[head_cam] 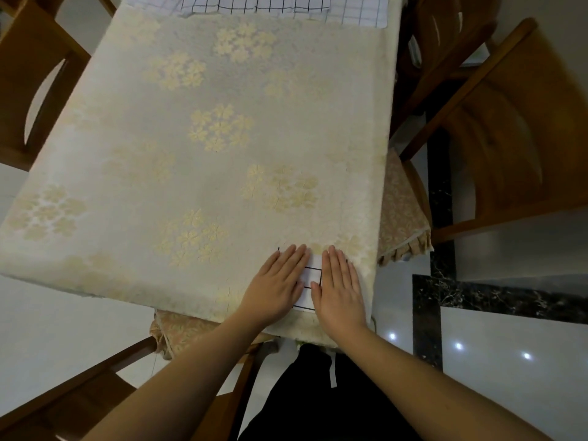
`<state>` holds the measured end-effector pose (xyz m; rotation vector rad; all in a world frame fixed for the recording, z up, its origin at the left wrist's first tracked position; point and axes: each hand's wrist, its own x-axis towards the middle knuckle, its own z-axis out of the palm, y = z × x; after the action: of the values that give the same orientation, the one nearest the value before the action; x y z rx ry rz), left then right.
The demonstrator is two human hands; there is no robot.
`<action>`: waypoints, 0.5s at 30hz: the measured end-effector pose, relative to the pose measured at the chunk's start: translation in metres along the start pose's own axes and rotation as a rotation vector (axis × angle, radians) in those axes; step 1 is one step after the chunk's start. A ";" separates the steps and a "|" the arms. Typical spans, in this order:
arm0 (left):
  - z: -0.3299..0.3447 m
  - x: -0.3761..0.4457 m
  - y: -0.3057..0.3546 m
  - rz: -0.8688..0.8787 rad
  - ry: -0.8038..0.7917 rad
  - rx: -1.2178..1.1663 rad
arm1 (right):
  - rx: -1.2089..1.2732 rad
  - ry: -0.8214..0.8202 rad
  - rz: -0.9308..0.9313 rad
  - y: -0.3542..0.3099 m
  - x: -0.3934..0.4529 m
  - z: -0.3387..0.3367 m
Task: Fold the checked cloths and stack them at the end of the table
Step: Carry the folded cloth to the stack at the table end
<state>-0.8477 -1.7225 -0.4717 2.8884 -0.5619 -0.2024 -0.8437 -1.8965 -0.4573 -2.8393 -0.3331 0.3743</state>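
A small folded checked cloth (311, 283), white with thin dark lines, lies at the near right corner of the table (203, 160), mostly hidden under the person's two hands. The left hand (276, 283) and the right hand (341, 286) both lie flat and fully spread, palms down, pressing on the cloth side by side with a narrow strip of it showing between them; neither grips anything. No brand, label or writing can be read anywhere. At the far end of the table more checked cloths (254, 3) lie spread out, a bolder black grid over a paler one (361, 11), well apart from the hands. The table wears a cream tablecloth with pale yellow flower clusters. Wooden chairs (509, 128) stand round it on a glossy tiled floor (509, 338), and one chair (105, 383) is near the person's left arm.
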 end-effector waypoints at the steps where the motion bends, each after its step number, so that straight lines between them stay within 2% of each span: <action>1: 0.003 0.001 -0.001 -0.006 -0.030 -0.005 | -0.016 -0.014 0.017 0.001 0.001 0.004; 9: -0.002 -0.003 -0.011 -0.059 -0.090 0.007 | -0.082 -0.048 0.039 0.009 0.002 0.011; 15: -0.015 -0.021 -0.043 -0.138 -0.173 0.071 | -0.099 -0.067 0.033 0.020 -0.002 0.007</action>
<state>-0.8490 -1.6725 -0.4641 2.9995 -0.4040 -0.4661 -0.8440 -1.9144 -0.4691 -2.9370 -0.3264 0.4726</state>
